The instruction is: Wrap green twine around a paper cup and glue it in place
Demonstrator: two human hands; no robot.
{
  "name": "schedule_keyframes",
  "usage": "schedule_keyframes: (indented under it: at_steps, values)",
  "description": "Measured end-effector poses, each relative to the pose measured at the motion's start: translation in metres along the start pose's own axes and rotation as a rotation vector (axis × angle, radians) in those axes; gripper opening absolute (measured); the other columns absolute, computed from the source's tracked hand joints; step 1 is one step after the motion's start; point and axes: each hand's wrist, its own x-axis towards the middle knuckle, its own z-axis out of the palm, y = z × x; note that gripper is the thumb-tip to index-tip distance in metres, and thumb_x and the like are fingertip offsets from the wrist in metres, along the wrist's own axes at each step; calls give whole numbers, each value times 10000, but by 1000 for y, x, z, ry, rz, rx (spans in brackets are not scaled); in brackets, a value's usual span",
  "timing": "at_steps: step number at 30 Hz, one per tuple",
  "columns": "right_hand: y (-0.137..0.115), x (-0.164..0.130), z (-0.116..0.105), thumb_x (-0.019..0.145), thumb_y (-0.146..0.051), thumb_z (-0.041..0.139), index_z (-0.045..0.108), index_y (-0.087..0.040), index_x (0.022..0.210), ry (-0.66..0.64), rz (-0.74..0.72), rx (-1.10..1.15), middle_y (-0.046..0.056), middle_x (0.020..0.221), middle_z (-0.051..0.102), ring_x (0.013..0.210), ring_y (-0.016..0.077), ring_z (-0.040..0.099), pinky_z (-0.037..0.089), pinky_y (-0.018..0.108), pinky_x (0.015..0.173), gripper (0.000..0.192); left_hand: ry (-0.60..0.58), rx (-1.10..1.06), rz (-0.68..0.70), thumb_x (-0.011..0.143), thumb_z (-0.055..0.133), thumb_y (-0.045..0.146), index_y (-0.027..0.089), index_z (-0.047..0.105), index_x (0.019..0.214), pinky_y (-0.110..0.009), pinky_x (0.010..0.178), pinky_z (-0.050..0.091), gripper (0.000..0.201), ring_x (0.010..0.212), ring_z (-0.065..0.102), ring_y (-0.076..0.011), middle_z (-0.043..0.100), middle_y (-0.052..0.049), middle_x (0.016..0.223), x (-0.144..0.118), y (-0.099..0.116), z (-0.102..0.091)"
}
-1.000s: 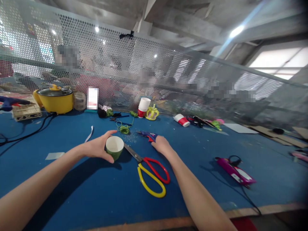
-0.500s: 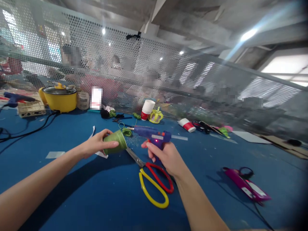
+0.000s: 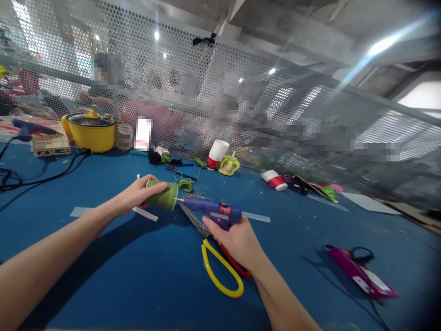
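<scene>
Item 1: I log one green, cord-wrapped, tapered cup [image 3: 164, 196], held tipped on its side, one end facing right.
Item 2: I log one blue plastic glue gun [image 3: 201, 207] with red detail, a lit red indicator and a translucent glue stick [image 3: 257, 216] jutting from its rear; roughly level, metal nozzle at the cup's right-hand end. From my feed, contact is unclear.

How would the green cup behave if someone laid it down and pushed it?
The green cup is probably light, since the left hand alone holds it up tilted. Its round side suggests it could roll. The dull, finely lined green surface looks unlikely to be slippery.
</scene>
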Motion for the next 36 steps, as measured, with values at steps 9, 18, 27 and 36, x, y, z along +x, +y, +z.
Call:
schedule_keyframes:
  at_steps: [9, 18, 27, 36]
  values:
    - [2, 2, -1, 748, -277, 554, 689, -176, 821, -13, -41, -33, 26, 716, 697, 654, 180, 639, 516, 271, 650, 183, -19, 1, 1, 677, 560, 609, 201, 488, 809, -195, 412, 264, 434, 523, 395, -103, 401, 46, 610, 2, -1, 0]
    - [-1, 3, -2, 738, -307, 566, 671, -160, 812, 5, 44, 12, 29, 697, 693, 623, 181, 628, 514, 284, 611, 195, -12, 26, -14, 664, 569, 608, 202, 488, 818, -196, 426, 260, 442, 540, 405, -111, 412, 40, 623, 0, 0, 0]
    - [0, 4, -2, 719, -305, 587, 650, -181, 724, 37, 60, 51, 33, 664, 683, 639, 201, 633, 508, 296, 619, 140, -19, 91, 1, 668, 548, 621, 197, 500, 842, -207, 437, 275, 461, 542, 416, -121, 438, 26, 627, -2, 3, 1]
    - [-3, 0, -2, 727, -325, 590, 612, -219, 592, -17, 71, 67, -21, 381, 520, 488, 179, 570, 462, 277, 509, 173, -33, -23, 19, 687, 560, 596, 188, 476, 789, -188, 395, 219, 428, 500, 351, -91, 356, 57, 572, -1, 2, 1]
